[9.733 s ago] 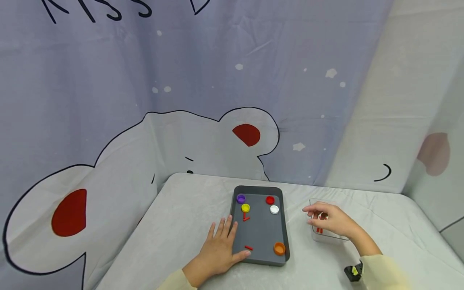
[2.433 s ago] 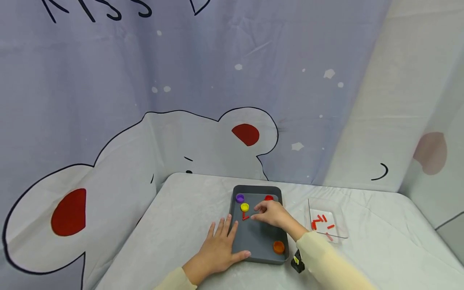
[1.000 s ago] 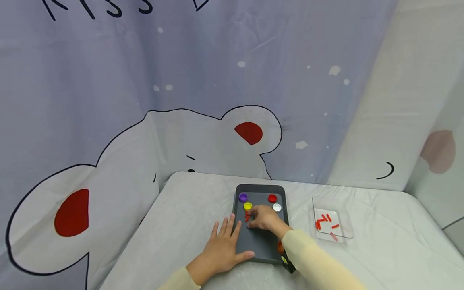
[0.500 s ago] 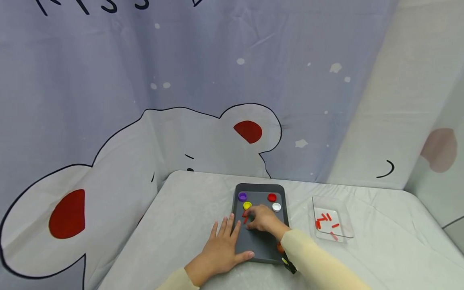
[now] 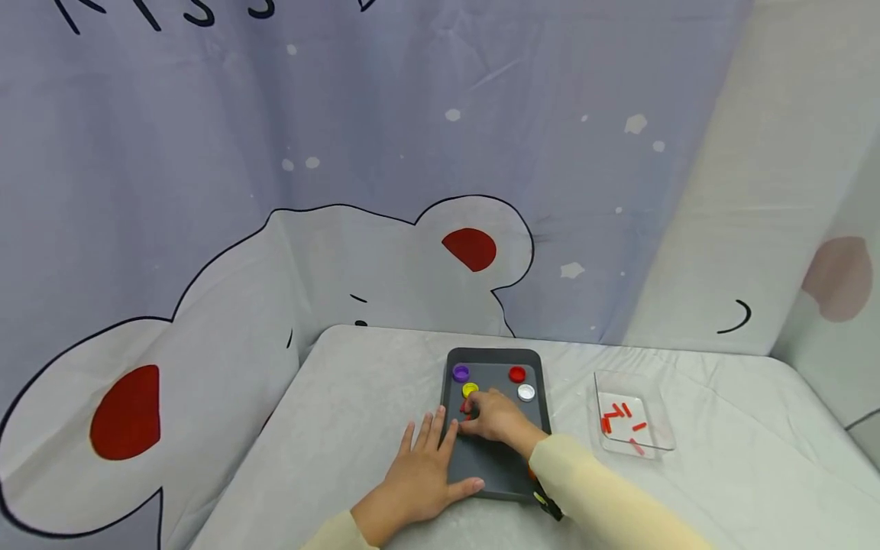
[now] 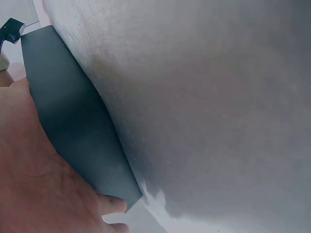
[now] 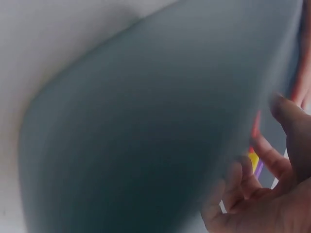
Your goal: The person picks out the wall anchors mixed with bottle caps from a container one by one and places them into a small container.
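My left hand lies flat with fingers spread, touching the left front edge of the grey tray. In the left wrist view its palm and fingers run along the tray's outer side. Over the tray's left half, my right hand reaches down with bent fingers. Its thumb and index finger stand on either side of a small red stick, just below a yellow round cap. The right wrist view shows red between thumb and index finger, the other fingers curled. The fingers partly hide the sticks.
On the tray stand a purple cap, a red cap and a white cap. An orange cap is mostly hidden by the right sleeve. To the right, a clear plastic box holds several red sticks.
My right hand has gone from the clear box to the tray's sticks, its thumb lately shifting left. The red stick near my left thumb has left its spot. My left hand stays put.
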{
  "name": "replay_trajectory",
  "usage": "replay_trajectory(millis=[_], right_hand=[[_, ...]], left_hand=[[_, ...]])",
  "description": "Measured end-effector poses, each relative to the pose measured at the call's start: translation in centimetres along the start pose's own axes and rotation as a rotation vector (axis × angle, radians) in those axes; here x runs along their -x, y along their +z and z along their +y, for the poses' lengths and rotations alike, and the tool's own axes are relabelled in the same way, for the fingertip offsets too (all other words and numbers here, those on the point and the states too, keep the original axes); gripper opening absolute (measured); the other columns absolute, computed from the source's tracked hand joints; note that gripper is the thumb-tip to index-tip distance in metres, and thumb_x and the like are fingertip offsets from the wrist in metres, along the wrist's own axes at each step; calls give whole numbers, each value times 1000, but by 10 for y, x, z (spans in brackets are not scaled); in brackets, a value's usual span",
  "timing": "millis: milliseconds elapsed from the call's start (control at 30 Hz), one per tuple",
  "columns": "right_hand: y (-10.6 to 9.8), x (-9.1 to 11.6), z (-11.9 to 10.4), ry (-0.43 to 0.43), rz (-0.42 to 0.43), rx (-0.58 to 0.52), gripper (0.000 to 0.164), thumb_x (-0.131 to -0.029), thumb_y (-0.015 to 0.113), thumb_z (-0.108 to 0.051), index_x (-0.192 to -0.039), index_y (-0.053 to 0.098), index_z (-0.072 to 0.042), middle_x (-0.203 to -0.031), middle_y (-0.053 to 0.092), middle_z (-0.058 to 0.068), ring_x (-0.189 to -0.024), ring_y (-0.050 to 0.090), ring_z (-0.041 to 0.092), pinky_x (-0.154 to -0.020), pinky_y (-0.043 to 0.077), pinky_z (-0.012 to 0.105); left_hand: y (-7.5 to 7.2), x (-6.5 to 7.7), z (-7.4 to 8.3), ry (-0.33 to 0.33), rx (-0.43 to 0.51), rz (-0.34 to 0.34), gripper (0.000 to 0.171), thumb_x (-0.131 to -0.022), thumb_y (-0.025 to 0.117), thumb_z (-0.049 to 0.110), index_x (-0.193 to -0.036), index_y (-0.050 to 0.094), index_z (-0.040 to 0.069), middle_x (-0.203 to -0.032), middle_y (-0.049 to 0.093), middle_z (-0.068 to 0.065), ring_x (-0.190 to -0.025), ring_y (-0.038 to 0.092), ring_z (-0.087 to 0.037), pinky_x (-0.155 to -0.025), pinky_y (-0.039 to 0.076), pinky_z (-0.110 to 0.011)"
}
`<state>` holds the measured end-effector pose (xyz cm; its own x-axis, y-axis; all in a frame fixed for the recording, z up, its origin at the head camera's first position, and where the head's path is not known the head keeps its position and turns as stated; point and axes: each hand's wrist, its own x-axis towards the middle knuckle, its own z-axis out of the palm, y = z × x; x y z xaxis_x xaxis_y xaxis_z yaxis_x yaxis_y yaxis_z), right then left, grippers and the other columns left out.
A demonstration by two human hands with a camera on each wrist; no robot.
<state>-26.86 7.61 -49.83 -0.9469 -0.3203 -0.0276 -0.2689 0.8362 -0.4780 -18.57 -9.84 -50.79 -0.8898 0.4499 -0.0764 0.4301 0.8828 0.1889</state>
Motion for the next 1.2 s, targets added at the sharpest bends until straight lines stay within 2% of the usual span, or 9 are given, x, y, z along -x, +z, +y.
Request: replay_trajectory(millis=[233, 400, 600, 867, 1033, 1200], right_hand=[[2, 1, -5, 49, 21, 65, 25, -84, 81, -33, -89, 62, -17, -88, 52, 5, -76, 53, 23, -67, 46, 39], [3, 0, 1, 40, 4, 63, 24, -84, 82, -29, -91, 61, -18, -90, 53, 5, -77, 53, 23, -70, 48, 41], [0, 2, 12, -12, -20, 20, 25, -82, 84, -23, -92, 62, -17, -90, 54, 4, -80, 52, 22, -77, 49, 43], [-4, 7, 18, -96, -23, -14, 24, -79, 87, -17, -88, 66, -13, -76, 52, 0, -73, 48, 15, -66, 42, 31], [-13, 10, 20, -126, -55, -18, 23, -76, 88, -15, -84, 67, -12, -74, 56, -3, -70, 50, 13, -64, 45, 30], [-31, 18, 26, -205, 2, -114, 18, -78, 87, -14, -87, 71, -10, -71, 58, -6, -65, 51, 8, -61, 46, 25]], left_hand=[[0, 0, 2, -9, 0, 14, 102, -91, 36, 82, -162, 24, 9, -169, 11, -19, -154, 15, -39, -120, 12, -63], [-2, -1, 2, -6, -6, 19, 102, -91, 37, 81, -161, 25, 8, -168, 12, -19, -154, 15, -39, -120, 13, -63], [-1, -1, 2, -11, -17, 6, 102, -91, 36, 82, -161, 26, 8, -169, 12, -19, -154, 15, -39, -120, 13, -63], [3, -1, 1, -6, -16, 8, 102, -91, 37, 81, -160, 27, 6, -168, 13, -20, -154, 16, -41, -119, 13, -64], [4, 0, 1, -21, -10, -4, 103, -90, 35, 83, -161, 26, 8, -169, 11, -18, -154, 15, -39, -120, 13, -63], [0, 1, 1, -26, -2, -11, 103, -90, 35, 83, -161, 25, 9, -169, 10, -18, -154, 15, -39, -120, 12, -62]])
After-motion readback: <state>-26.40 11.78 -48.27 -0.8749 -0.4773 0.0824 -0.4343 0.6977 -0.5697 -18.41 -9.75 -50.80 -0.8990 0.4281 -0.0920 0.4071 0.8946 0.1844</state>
